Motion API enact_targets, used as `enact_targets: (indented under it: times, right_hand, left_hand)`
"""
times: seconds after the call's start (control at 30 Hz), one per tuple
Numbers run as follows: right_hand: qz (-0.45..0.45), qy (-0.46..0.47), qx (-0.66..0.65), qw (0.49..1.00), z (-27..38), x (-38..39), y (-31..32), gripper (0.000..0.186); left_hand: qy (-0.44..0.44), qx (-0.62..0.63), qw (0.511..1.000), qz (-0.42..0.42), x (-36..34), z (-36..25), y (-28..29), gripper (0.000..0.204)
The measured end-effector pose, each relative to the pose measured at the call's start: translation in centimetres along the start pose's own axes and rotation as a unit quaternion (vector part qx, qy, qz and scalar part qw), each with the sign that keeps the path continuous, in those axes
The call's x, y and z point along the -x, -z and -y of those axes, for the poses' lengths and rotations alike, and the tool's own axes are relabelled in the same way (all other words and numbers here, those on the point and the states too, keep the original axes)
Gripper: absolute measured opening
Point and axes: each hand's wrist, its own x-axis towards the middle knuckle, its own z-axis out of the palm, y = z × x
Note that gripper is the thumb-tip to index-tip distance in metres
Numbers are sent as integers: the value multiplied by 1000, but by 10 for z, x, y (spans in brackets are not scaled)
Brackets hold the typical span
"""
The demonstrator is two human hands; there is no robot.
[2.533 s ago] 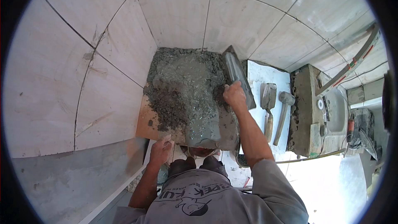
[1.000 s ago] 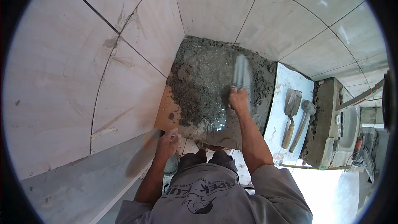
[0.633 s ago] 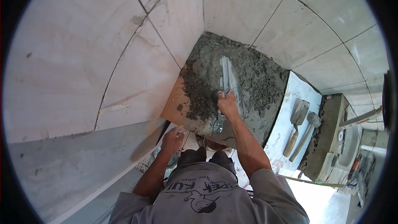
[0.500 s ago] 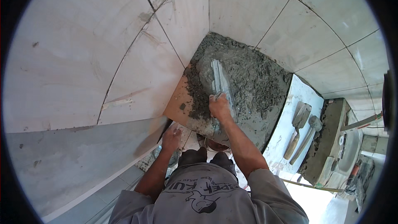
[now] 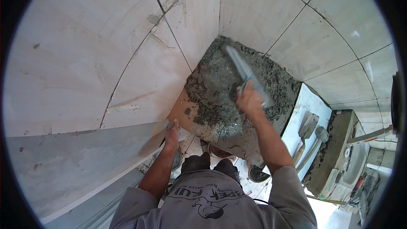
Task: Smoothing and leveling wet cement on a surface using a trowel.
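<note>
My right hand [image 5: 249, 101] grips the handle of a long steel trowel [image 5: 242, 68] laid on a patch of wet grey mortar [image 5: 220, 80]. The mortar fills a bare gap in the floor where no tile lies, and brown bare ground [image 5: 183, 111] shows at its near left corner. My left hand [image 5: 172, 130] rests flat on the edge of a large pale floor tile [image 5: 140, 85], fingers spread, holding nothing. My knees and grey shirt fill the lower middle.
Large pale tiles [image 5: 263, 12] surround the mortar patch. A grey wall strip [image 5: 76, 165] runs at the lower left. To the right, a pointed trowel [image 5: 306, 128] and a rubber mallet [image 5: 319, 138] lie on a white board [image 5: 311, 106], beside a mortar-caked box [image 5: 335, 152].
My right hand has swept the trowel from the right side of the mortar across to the middle and back up. The view has swung left. My left hand stays on the tile edge.
</note>
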Motion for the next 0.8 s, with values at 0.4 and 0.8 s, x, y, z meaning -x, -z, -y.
enact_targets:
  times: [0.4,0.8]
  right_hand:
    - [41,65,50,996,12,-25,-19,35]
    - [95,161,42,981,22,40,-48,34]
  left_hand:
    - [10,46,999,16,-3,14,4,73]
    - [0,155,988,6,18,6,-13,75]
